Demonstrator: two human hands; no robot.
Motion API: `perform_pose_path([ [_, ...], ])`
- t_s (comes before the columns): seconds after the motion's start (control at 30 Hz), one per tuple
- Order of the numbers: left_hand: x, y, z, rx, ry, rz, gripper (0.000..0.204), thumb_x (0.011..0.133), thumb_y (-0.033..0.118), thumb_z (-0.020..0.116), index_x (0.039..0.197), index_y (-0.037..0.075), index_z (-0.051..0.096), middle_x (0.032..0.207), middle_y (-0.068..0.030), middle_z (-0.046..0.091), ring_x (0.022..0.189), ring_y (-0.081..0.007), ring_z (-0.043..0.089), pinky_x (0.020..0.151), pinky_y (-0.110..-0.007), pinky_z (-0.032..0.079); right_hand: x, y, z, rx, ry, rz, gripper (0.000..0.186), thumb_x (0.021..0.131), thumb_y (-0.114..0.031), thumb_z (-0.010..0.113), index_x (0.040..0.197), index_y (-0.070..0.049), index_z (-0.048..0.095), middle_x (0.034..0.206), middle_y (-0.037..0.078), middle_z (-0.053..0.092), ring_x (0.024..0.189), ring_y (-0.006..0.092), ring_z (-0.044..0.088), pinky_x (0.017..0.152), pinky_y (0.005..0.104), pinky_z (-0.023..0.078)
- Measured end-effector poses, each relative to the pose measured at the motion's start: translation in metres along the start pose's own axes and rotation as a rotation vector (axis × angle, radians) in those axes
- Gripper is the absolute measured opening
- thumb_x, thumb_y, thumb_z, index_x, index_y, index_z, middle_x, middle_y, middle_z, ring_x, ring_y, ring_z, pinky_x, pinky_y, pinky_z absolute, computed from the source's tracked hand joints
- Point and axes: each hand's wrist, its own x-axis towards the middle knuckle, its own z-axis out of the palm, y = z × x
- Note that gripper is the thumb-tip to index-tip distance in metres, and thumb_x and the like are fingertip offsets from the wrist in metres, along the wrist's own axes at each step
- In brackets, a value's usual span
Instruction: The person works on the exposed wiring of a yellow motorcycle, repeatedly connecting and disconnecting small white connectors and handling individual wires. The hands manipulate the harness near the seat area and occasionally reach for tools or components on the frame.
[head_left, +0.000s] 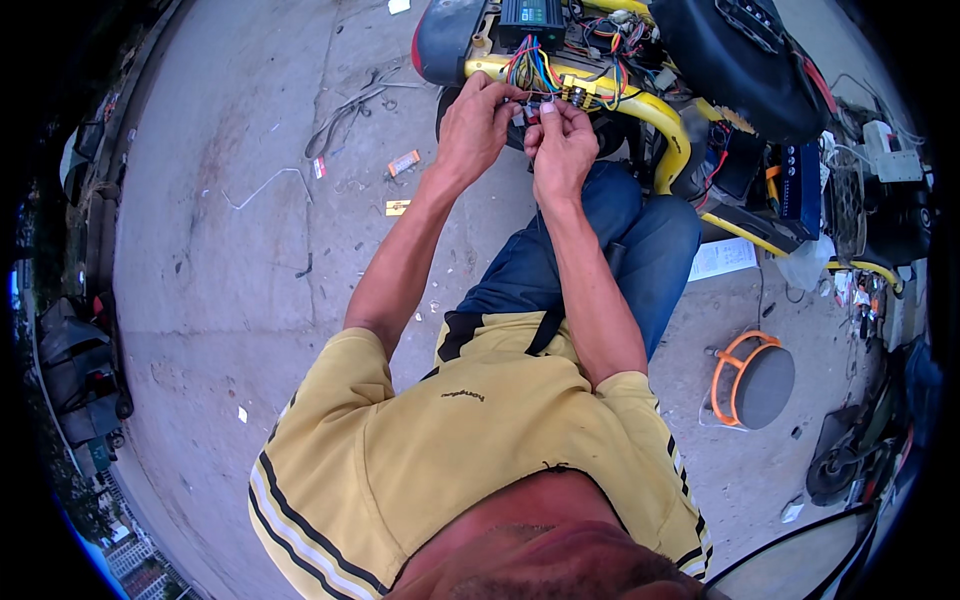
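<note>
My left hand is closed in a pinch on a thin wire beside the yellow frame tube of a scooter. Close by on its right, my right hand is also closed, thumb against fingers, on a wire whose end is hidden. Small red and dark connector pieces show between the fingertips, too small to make out. Coloured wires fan down toward both hands from a black finned box. Just right of the fingertips sits a yellow-and-black coil or connector block.
A black scooter seat is tipped up at the back right. On the concrete floor are an orange-framed stool, a white sheet, a small orange box and a grey strap. A blue-black box stands farther right.
</note>
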Motion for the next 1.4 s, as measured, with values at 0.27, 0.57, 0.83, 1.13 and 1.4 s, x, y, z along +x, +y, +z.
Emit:
perform_pose_path([
  [0.27, 0.001, -0.004, 0.000, -0.037, 0.007, 0.018, 0.017, 0.093, 0.007, 0.071, 0.109, 0.002, 0.076, 0.092, -0.0093, 0.059, 0.084, -0.0240, 0.062, 0.074, -0.035, 0.051, -0.001, 0.000, 0.002, 0.033, -0.020, 0.008, 0.025, 0.105, -0.013, 0.062, 0.119, 0.007, 0.061, 0.089, 0.008, 0.069, 0.058, 0.0065, 0.059, 0.047, 0.0222, 0.048],
  [0.57, 0.004, -0.013, -0.001, -0.156, -0.002, 0.014, 0.015, 0.093, 0.003, 0.072, 0.107, -0.003, 0.074, 0.092, -0.0080, 0.058, 0.084, -0.0191, 0.060, 0.074, -0.032, 0.050, 0.001, -0.005, -0.002, 0.100, -0.105, 0.100, 0.023, 0.105, -0.015, 0.063, 0.114, 0.006, 0.064, 0.089, 0.008, 0.069, 0.060, 0.0078, 0.059, 0.050, 0.0232, 0.047],
  [0.83, 0.004, -0.012, -0.002, -0.135, -0.002, 0.035, 0.016, 0.095, 0.006, 0.071, 0.109, -0.001, 0.075, 0.090, -0.0082, 0.055, 0.081, -0.0212, 0.057, 0.073, -0.034, 0.048, 0.004, -0.004, -0.001, 0.124, -0.071, 0.123, 0.021, 0.105, -0.018, 0.064, 0.103, 0.003, 0.066, 0.083, 0.006, 0.068, 0.060, 0.0091, 0.059, 0.051, 0.0239, 0.048],
  [1.13, 0.004, -0.013, -0.003, -0.109, 0.006, 0.090, 0.016, 0.094, 0.006, 0.071, 0.109, -0.001, 0.075, 0.089, -0.0082, 0.055, 0.082, -0.0215, 0.058, 0.073, -0.035, 0.048, 0.007, 0.000, 0.001, 0.191, -0.057, 0.149, 0.024, 0.105, -0.022, 0.066, 0.098, 0.001, 0.065, 0.079, 0.005, 0.067, 0.059, 0.0096, 0.060, 0.050, 0.0240, 0.048],
  [1.4, 0.002, -0.005, -0.007, -0.013, 0.001, 0.096, 0.016, 0.093, 0.006, 0.071, 0.108, 0.002, 0.076, 0.092, -0.0103, 0.056, 0.083, -0.0263, 0.060, 0.074, -0.038, 0.049, 0.007, -0.001, 0.001, 0.190, -0.068, 0.167, 0.020, 0.104, -0.020, 0.067, 0.098, -0.001, 0.063, 0.081, 0.005, 0.066, 0.060, 0.0102, 0.059, 0.051, 0.0238, 0.048],
])
